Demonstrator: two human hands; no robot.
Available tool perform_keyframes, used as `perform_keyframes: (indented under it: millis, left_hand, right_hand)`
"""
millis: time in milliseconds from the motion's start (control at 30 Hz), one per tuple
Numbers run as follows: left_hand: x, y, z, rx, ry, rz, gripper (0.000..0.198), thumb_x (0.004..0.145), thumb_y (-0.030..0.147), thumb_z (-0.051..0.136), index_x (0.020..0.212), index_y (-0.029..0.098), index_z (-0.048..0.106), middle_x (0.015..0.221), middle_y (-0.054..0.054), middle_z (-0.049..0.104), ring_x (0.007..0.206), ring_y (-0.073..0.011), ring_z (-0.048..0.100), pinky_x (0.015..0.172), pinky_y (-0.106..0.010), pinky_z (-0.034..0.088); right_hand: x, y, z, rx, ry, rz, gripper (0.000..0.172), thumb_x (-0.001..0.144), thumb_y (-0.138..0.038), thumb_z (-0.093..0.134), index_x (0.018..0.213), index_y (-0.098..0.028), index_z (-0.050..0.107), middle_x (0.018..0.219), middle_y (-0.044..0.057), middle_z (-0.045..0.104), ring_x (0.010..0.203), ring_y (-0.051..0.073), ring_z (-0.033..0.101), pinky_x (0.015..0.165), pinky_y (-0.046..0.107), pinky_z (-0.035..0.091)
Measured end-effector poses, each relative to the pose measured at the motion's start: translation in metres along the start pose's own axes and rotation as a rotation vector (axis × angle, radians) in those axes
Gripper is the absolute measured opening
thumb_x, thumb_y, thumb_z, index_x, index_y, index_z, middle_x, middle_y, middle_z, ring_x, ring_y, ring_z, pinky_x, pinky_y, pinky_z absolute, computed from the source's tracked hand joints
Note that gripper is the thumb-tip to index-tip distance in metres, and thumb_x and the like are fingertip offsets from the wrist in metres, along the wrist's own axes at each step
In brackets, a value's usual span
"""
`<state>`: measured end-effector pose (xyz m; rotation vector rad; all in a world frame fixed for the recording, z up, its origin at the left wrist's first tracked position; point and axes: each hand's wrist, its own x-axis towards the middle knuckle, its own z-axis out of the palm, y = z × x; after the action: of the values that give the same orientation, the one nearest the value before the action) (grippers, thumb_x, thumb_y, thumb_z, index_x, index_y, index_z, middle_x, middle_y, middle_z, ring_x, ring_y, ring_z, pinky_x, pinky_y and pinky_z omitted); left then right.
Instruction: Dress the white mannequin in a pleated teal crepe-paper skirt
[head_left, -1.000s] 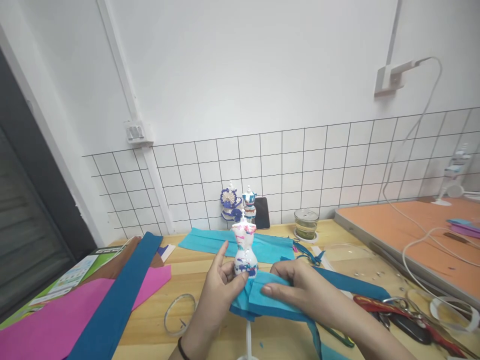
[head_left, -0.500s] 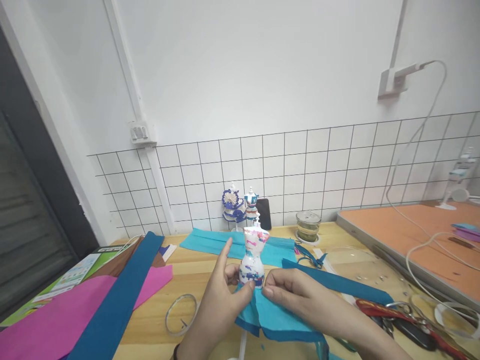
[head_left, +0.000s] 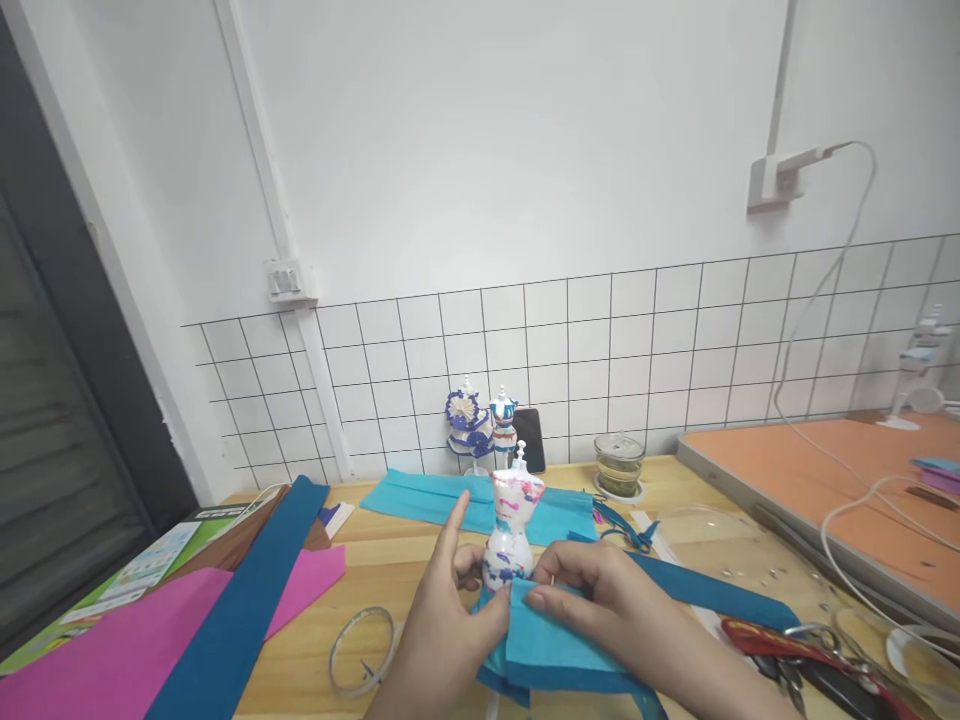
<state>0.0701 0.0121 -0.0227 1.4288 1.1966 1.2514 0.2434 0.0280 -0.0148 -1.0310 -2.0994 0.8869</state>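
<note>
A small white mannequin daubed with pink and blue stands on the wooden table, right in front of me. My left hand grips its lower body, thumb pressed on the front and index finger pointing up. My right hand pinches a pleated strip of light-blue crepe paper against the mannequin's waist. The paper fans out below both hands, with a darker blue edge.
Pink and dark-blue paper sheets lie at the left, a clear tape ring beside them. Light-blue paper, two dressed mannequins, a phone and a glass jar sit by the tiled wall. An orange board, cables and scissors are at the right.
The mannequin and both hands have drifted slightly right and lower in view. My right hand has drawn the pleated paper tighter against the waist; the left grip is the same.
</note>
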Motion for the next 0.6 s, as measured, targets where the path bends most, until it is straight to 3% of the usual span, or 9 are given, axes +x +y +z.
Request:
perform_keyframes:
  millis: [200, 600]
  left_hand:
    - [0.0, -0.002, -0.002, 0.05, -0.016, 0.016, 0.1, 0.067, 0.025, 0.061, 0.147, 0.005, 0.003, 0.084, -0.004, 0.064, 0.078, -0.0175, 0.053, 0.079, -0.03, 0.037]
    - [0.0, -0.015, -0.003, 0.082, 0.033, 0.076, 0.086, 0.069, 0.018, 0.062, 0.146, 0.018, 0.024, 0.076, 0.003, 0.063, 0.074, -0.0139, 0.054, 0.077, -0.025, 0.039]
  right_hand:
    - [0.0, 0.001, -0.001, -0.023, 0.022, 0.011, 0.023, 0.084, -0.035, 0.059, 0.07, -0.017, 0.063, 0.059, -0.005, 0.054, 0.056, 0.01, 0.044, 0.053, 0.02, 0.034]
    - [0.0, 0.002, -0.003, -0.052, 0.022, 0.066, 0.022, 0.084, -0.036, 0.06, 0.075, -0.017, 0.064, 0.054, -0.006, 0.042, 0.051, 0.009, 0.033, 0.047, 0.02, 0.024]
